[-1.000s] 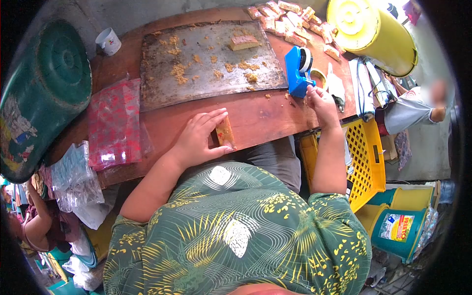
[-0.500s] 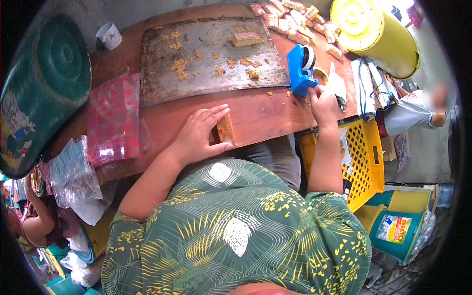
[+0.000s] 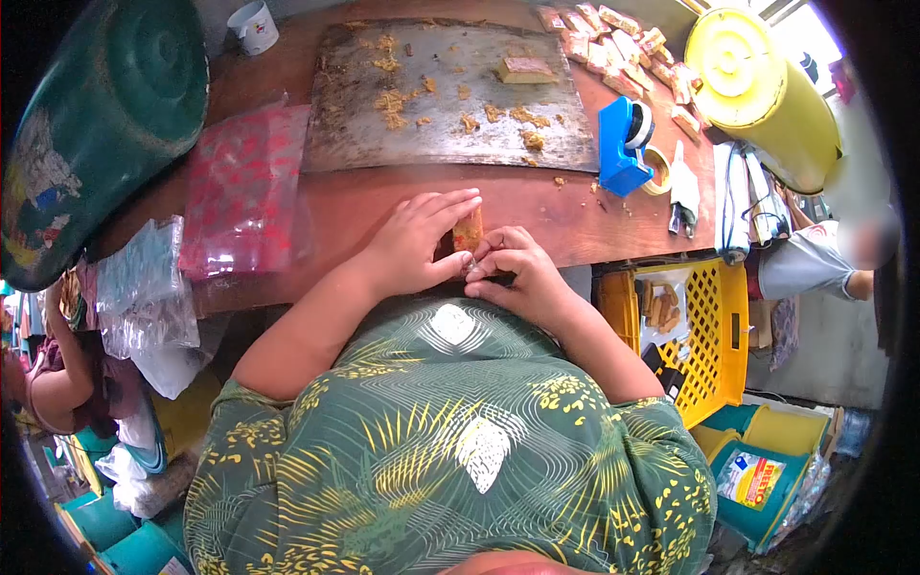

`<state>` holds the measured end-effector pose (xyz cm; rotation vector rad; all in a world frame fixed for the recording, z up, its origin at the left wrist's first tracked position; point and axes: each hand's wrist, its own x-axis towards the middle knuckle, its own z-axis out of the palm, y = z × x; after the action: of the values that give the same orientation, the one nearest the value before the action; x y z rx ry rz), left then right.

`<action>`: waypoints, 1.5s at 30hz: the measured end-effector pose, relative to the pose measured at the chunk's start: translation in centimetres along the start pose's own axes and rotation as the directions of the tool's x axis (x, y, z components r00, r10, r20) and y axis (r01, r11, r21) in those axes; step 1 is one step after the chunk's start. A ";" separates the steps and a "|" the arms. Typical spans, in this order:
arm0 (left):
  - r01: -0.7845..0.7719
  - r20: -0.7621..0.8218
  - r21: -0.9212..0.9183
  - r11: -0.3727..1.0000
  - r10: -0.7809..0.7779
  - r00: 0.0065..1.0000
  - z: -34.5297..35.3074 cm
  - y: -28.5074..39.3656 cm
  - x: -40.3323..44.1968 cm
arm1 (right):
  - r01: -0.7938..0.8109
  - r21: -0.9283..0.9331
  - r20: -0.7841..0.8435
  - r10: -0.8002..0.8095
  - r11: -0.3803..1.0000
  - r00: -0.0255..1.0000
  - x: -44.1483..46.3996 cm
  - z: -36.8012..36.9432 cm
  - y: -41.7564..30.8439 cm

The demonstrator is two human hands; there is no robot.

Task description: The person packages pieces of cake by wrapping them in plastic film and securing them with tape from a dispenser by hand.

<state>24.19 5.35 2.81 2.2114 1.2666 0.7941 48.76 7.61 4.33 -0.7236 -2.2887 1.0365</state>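
My left hand (image 3: 417, 244) is closed around the side of a small orange-brown wrapped cake bar (image 3: 468, 230), its thumb at the near end. Fingers of my right hand (image 3: 517, 273) are pinched together at that same near end, where a small shiny clear bit of plastic or tape shows. The bar lies at the table's front edge, partly covered by both hands. Beyond it sits a metal tray (image 3: 345, 144) with crumbs and one cake slice (image 3: 526, 70). Right of the tray stands a blue tape dispenser (image 3: 621, 158).
Wrapped bars (image 3: 623, 48) are piled at the back right beside a yellow bucket (image 3: 733, 57). A tape roll (image 3: 657, 171) and scissors (image 3: 682, 192) lie nearby. Red-printed plastic sheets (image 3: 244, 187) and a green drum (image 3: 115, 115) are left; a yellow crate (image 3: 714, 335) is below right. Other people are at both sides.
My right hand has left the tape dispenser's cutter and come left to the near end of the bar. My left hand stays on the bar. The view has shifted slightly.
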 end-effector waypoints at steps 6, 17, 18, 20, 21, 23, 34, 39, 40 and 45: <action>-0.056 -0.014 -0.035 0.998 0.056 0.998 -0.1 -0.7 0.0 | -0.248 0.050 -0.003 0.248 0.968 0.969 1.8 -0.1 0.0; -0.035 -0.069 0.043 0.998 0.038 0.997 1.0 -0.9 0.0 | 0.149 -0.170 -0.007 -0.153 0.974 0.988 2.2 -1.0 -0.4; -0.030 -0.070 0.043 0.999 0.033 0.997 1.1 -0.9 0.0 | 0.111 -0.174 -0.017 -0.115 0.979 0.993 1.5 -0.6 -0.3; -0.022 -0.055 0.040 0.999 0.024 0.998 0.9 -0.6 0.0 | 0.112 -0.225 -0.042 -0.124 0.968 0.991 0.5 -0.3 0.8; -0.019 -0.050 0.042 0.999 0.021 0.999 0.8 -0.5 0.1 | 0.094 -0.222 -0.052 -0.108 0.970 0.993 0.4 -0.5 0.9; -0.014 -0.055 0.052 0.999 0.017 0.998 0.8 -0.3 0.0 | 0.053 -0.208 -0.070 -0.069 0.977 0.995 0.1 -0.4 0.8; -0.012 -0.085 0.063 0.998 0.017 0.996 0.5 0.1 -0.1 | 0.058 -0.239 0.027 -0.053 0.969 0.998 0.7 -2.6 1.1; -0.027 -0.124 0.052 0.998 0.033 0.992 0.4 0.1 0.0 | -0.134 -0.115 -0.590 0.041 0.984 0.806 -0.3 -9.8 3.7; -0.026 -0.138 0.038 0.999 0.031 0.990 0.4 -0.1 0.1 | -0.247 -0.177 -0.705 0.052 0.953 0.707 -0.8 -12.3 5.0; 0.021 -0.221 0.023 1.000 -0.015 0.975 1.0 -0.2 0.5 | -0.363 -0.160 -0.677 0.166 0.918 0.717 -2.6 -19.8 18.2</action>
<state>24.96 5.74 2.11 2.1747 1.4042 1.0461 67.96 26.21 0.70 -1.3337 -1.7382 0.4354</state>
